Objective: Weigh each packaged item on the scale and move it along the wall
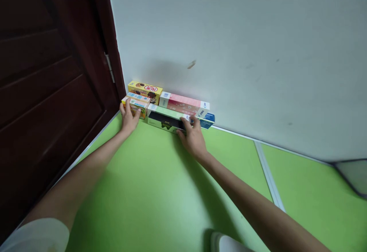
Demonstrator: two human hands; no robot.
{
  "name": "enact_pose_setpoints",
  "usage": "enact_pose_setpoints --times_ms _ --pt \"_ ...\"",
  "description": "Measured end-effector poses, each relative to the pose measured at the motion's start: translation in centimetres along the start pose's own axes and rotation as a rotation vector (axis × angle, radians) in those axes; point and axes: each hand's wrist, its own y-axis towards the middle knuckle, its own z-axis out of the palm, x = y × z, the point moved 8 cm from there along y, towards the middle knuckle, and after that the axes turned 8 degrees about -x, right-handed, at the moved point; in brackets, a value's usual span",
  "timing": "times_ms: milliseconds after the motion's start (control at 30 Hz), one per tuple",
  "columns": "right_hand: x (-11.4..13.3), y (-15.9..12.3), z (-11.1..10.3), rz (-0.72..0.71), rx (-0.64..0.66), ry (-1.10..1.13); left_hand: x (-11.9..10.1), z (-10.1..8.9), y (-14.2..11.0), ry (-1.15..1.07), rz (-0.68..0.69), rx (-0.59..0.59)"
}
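Observation:
My left hand (130,119) grips a small yellow-and-orange carton (137,107) with a pale top, thumb at its front and fingers at its left side. A long green-and-black box (166,119) lies just right of that carton. My right hand (193,136) is closed on the right end of this long box. Behind them, along the wall, stand a yellow snack box (146,89) with a brown picture and a long pink-and-white box (183,103). Part of a blue box (208,120) shows past my right fingers; the rest is hidden.
A white wall (235,53) rises behind the boxes. A dark red door (51,72) with a metal hinge is on the left. The green floor (143,183) has a pale strip (269,175) at right. A dark-framed object (354,173) stands at the far right edge.

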Motion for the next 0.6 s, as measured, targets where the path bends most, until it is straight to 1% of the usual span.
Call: enact_pose_setpoints --times_ms 233,300,367,400,467,533,600 --pt "0.6 0.6 0.3 0.115 -0.082 0.023 -0.2 -0.1 0.2 0.016 -0.008 0.050" --pt "0.9 0.8 0.1 0.129 -0.076 0.014 -1.1 -0.4 -0.1 0.070 0.018 0.069" --pt "1.2 0.8 -0.5 0.134 -0.051 -0.009 -2.7 -0.7 -1.1 0.152 0.095 0.086" --pt "1.4 0.6 -1.0 0.132 -0.035 -0.025 -3.7 -0.7 -2.0 0.183 0.150 0.107" --pt "1.9 -0.2 -2.3 0.098 0.004 -0.049 -6.1 -0.2 -5.0 0.197 0.283 0.216" --pt "2.8 -1.8 -3.6 0.035 0.092 -0.034 -8.4 0.6 -9.1 0.180 0.406 0.373" --pt "4.1 -4.3 -4.5 -0.041 0.238 0.032 -10.5 1.1 -13.6 0.197 0.523 0.553"
